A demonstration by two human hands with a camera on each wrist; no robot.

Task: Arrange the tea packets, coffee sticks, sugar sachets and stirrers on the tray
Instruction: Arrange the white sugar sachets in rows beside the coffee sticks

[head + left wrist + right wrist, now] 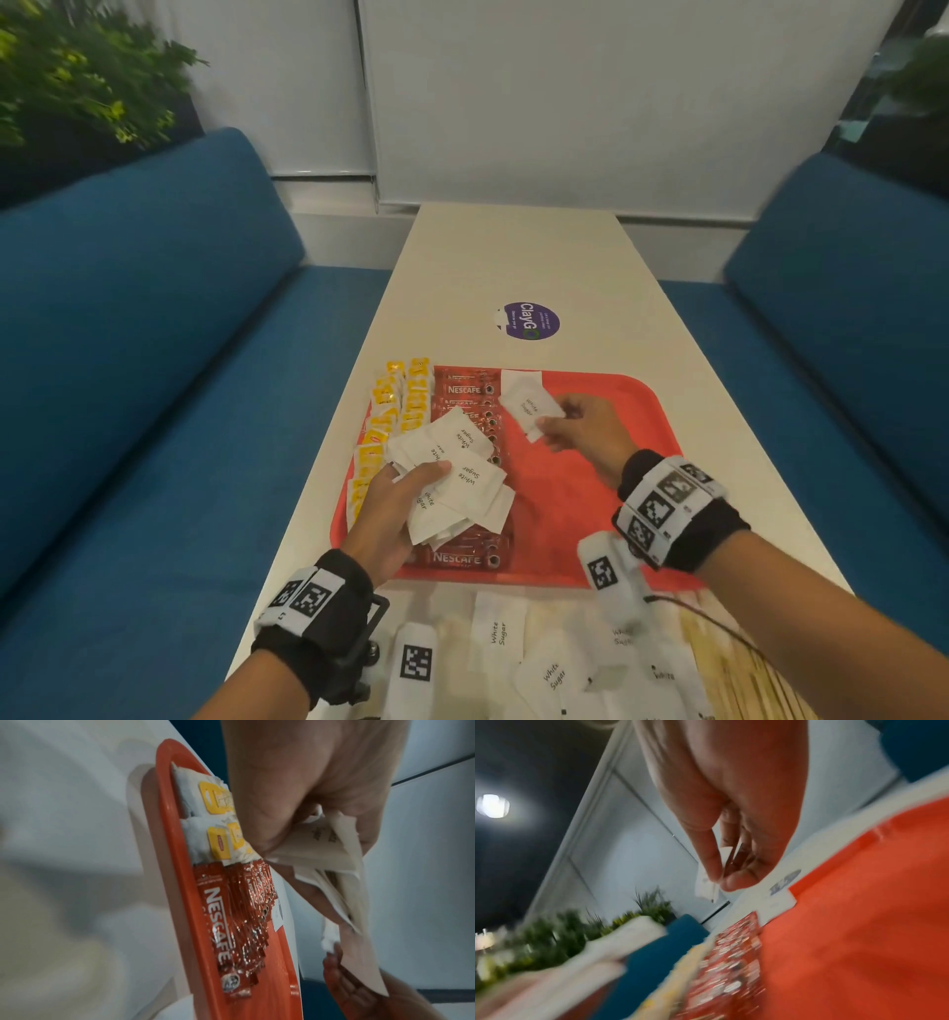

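Left hand (391, 506) grips sugar sachet stack (457, 478) over tray (590, 462); right hand (585, 429) pinches 1 sachet (530, 408).

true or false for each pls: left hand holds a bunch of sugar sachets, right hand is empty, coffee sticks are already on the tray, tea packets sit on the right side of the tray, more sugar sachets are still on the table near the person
1. The left hand holds a bunch of sugar sachets. True.
2. The right hand is empty. False: it pinches a single sugar sachet over the red tray.
3. Coffee sticks are already on the tray. True: they lie in a column beside the tea packets.
4. The tea packets sit on the right side of the tray. False: they are along its left edge.
5. More loose sachets lie on the table near the person. True.
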